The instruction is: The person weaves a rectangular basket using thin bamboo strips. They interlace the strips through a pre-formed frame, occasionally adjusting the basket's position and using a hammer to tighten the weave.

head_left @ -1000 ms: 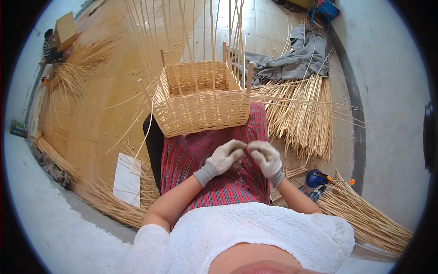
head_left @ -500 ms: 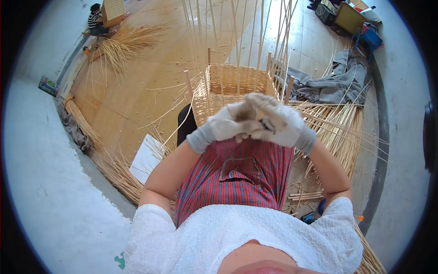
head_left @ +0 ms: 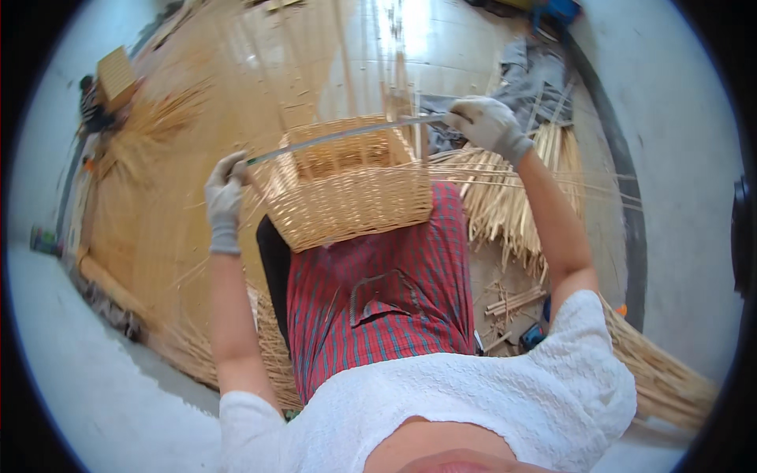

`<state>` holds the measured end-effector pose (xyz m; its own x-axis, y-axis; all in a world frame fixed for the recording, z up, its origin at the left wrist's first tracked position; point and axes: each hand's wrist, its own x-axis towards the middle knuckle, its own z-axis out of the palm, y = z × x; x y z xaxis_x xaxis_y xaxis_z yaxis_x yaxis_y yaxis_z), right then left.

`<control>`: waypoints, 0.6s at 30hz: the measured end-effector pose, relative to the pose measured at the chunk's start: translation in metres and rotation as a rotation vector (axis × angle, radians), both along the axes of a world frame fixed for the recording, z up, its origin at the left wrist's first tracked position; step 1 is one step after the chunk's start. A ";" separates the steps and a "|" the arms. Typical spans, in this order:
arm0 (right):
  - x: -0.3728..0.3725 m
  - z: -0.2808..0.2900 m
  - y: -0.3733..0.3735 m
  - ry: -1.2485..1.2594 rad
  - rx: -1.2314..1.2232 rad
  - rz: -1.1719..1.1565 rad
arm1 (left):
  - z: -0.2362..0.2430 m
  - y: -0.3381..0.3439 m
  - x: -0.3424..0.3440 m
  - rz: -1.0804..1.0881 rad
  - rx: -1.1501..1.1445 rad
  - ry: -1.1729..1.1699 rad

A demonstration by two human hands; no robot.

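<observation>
A pale woven wicker basket point(head_left: 351, 206) sits across my lap, with tall stakes rising from its sides, blurred toward the top. Over its open top stretches a thin grey tape measure point(head_left: 339, 138), sloping up to the right. My gloved left hand point(head_left: 224, 195) pinches one end by the basket's left corner. At the other end, beyond the right corner, my gloved right hand point(head_left: 485, 126) is closed around the tape; whatever lies inside its palm is hidden. The red striped apron point(head_left: 378, 284) covers my legs under the basket.
Bundles of cane strands point(head_left: 505, 197) lie on the right under a grey cloth point(head_left: 536, 75). More strands point(head_left: 154, 130) spread at the far left, where another person point(head_left: 93, 110) sits by a woven panel point(head_left: 117, 77). Short cut sticks point(head_left: 516, 301) lie near my right.
My hands were together over the basket's near side. Now they are spread wide with the tape drawn out between them. The view has shifted, and the basket appears tilted.
</observation>
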<state>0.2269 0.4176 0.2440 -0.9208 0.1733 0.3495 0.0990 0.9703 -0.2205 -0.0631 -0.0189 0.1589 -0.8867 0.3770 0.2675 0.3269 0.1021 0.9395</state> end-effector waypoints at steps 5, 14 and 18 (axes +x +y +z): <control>-0.002 -0.009 0.009 -0.055 -0.016 -0.003 | -0.003 -0.007 -0.006 -0.008 0.056 -0.103; 0.021 -0.027 -0.038 -0.016 0.008 -0.024 | 0.003 -0.005 0.012 0.006 0.428 -0.311; 0.082 -0.067 -0.135 -0.423 -0.265 0.130 | 0.001 -0.013 0.011 -0.027 0.494 -0.402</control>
